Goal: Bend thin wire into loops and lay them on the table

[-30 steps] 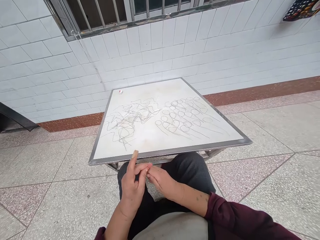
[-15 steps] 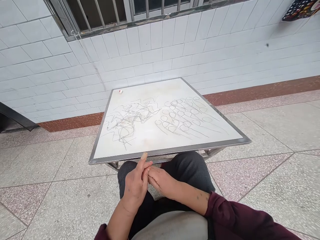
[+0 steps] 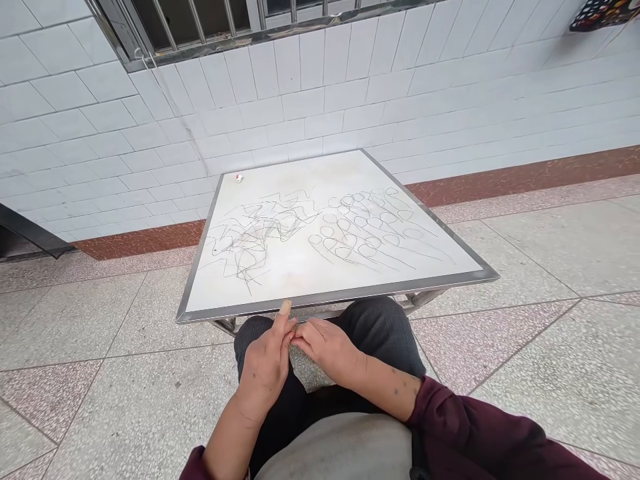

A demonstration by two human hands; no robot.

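My left hand [image 3: 265, 363] is over my lap, in front of the table's near edge. Its index finger points forward, with a pale tan wrap or covering [image 3: 285, 307] on the tip. The thumb and other fingers are drawn together against the fingertips of my right hand [image 3: 330, 350]. The right hand's fingers are bent and closed at that meeting point. Whether anything small lies between the fingertips is hidden. Beyond my hands stands a white-topped table [image 3: 295, 280] with a grey metal rim, marked with scribbled lines [image 3: 255, 233] at left and drawn loops [image 3: 360, 227] at right.
A small red-and-white object [image 3: 239, 178] sits at the table's far left corner. Behind the table is a white tiled wall [image 3: 280, 100] with a barred window [image 3: 200, 23]. My knees [image 3: 383, 333] are under the near edge. Speckled floor [image 3: 135, 413] surrounds the table.
My hands have shifted slightly forward in the view and their overlap is smaller, the right hand's fingers now meeting the left at the tips. The view has tilted a little.
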